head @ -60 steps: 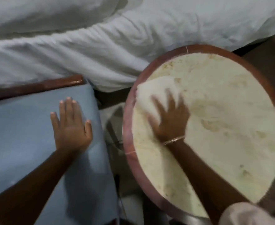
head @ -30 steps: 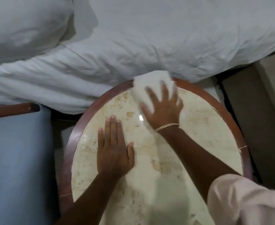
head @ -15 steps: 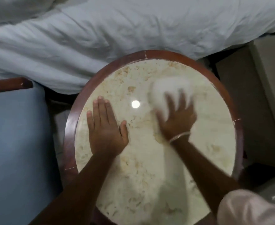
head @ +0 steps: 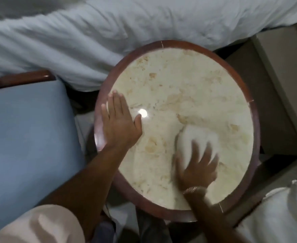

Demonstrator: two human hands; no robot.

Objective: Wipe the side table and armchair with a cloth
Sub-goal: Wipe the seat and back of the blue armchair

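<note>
Cloth pressed on the round tabletop

Right hand [head: 197, 167], blurred, fingers spread, presses the white cloth [head: 195, 139] at lower right of the tabletop [head: 179, 81]. Left hand [head: 119, 125] lies flat and open at its left edge. Blue armchair [head: 26, 134] fills frame left.

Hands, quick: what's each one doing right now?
Left hand: open, flat on the side table, holding nothing.
Right hand: fingers spread, pressing the white cloth onto the tabletop; blurred by motion.
</note>
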